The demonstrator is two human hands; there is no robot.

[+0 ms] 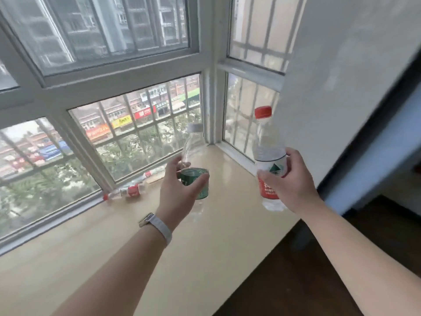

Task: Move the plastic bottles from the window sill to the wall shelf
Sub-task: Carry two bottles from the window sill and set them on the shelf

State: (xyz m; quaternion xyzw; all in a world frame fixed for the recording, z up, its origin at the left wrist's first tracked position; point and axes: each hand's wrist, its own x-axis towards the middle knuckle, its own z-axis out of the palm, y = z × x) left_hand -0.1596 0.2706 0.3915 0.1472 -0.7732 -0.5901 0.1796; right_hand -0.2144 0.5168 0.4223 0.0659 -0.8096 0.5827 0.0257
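Two bare forearms are seen reaching forward over the sill [159, 258], a pale glossy ledge running from the near left to the far corner of the window [127, 124]. A watch [157, 225] with a light strap is worn on the left wrist. The left hand [180, 185] is held above the sill, its fingers [200, 180] clamped around the green label of a clear bottle [193, 151] with a white cap, which is kept roughly upright with its top tilted slightly away. To the right, the right hand [289, 181] is raised beside the white wall [341, 76], its fingers [265, 175] clamped around the red-labelled bottle [268, 156], which has a red cap and stands upright in the grip. Farther off, on the left of the sill and just against the window frame, two more bottles [127, 191] with red labels are lying on their sides, end to end. The wall shelf is not in view. Beyond the glass, bars, trees and shopfronts can be made out.
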